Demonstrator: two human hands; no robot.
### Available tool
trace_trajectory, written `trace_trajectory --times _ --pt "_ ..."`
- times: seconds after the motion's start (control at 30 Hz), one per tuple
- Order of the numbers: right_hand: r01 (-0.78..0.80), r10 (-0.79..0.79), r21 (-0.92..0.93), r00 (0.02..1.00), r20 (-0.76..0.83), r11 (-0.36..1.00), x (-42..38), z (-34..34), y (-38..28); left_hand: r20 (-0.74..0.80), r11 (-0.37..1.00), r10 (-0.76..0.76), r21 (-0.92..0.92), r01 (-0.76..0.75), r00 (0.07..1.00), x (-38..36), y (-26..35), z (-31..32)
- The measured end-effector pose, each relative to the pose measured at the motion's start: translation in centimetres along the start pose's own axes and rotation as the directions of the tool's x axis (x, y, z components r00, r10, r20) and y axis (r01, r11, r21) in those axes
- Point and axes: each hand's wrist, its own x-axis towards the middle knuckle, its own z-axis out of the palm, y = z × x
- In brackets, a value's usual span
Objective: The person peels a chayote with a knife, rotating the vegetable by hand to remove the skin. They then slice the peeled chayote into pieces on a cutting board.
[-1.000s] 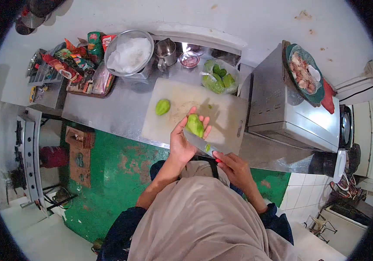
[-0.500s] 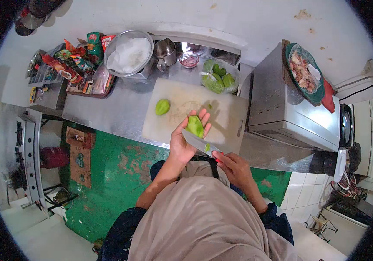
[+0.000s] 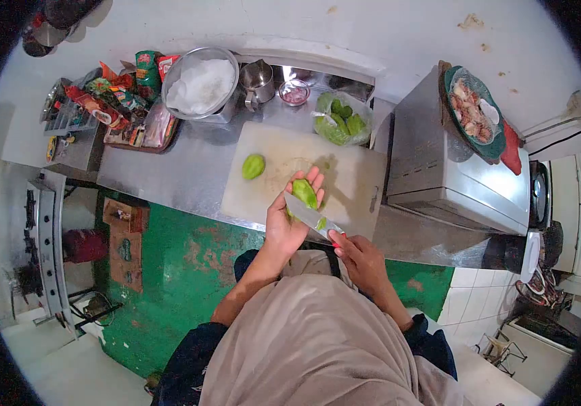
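Note:
A green vegetable (image 3: 304, 193) lies in my left hand (image 3: 285, 224), whose palm faces up with the fingers around the far side of it. My right hand (image 3: 365, 262) is closed on the red handle of a knife (image 3: 307, 212). The broad blade crosses over my left palm against the near side of the vegetable, and a small green piece sticks to it. Both hands are over the near edge of a white cutting board (image 3: 236, 196). A second green vegetable (image 3: 253, 166) rests on the board's left part.
Behind the board are a plastic bag of green vegetables (image 3: 342, 120), a small bowl (image 3: 294, 93), a metal jug (image 3: 257, 84) and a large bowl (image 3: 200, 84). Food packets (image 3: 111, 101) stand at left. A metal appliance (image 3: 453, 169) at right carries a plate of food (image 3: 474, 111).
The knife and my right hand have shifted slightly left. The fingers of my left hand and the vegetable have tilted a little.

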Motion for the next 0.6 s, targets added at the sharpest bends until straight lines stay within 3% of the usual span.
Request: trace_trajectory --times 0.23,0.33,0.43,0.6 --pt "-0.024 0.024 0.004 1.000 0.007 1.000 0.01 0.48 0.28 -0.029 0.999 -0.027 0.041 0.028 0.999 -0.09 0.08 -0.21" --pt "-0.070 0.070 0.002 0.997 0.045 0.998 0.25 0.00 -0.25 -0.038 0.997 -0.080 -0.027 0.079 0.996 0.02 0.32 -0.60" --pt "-0.028 0.028 0.004 0.999 0.029 1.000 0.42 0.07 -0.06 -0.042 0.993 -0.113 -0.024 0.112 0.993 0.05 0.57 -0.65" --pt "-0.043 0.043 0.009 0.999 0.032 0.999 0.52 0.28 0.06 -0.075 0.990 -0.127 0.054 0.131 0.989 -0.07 0.50 -0.20"
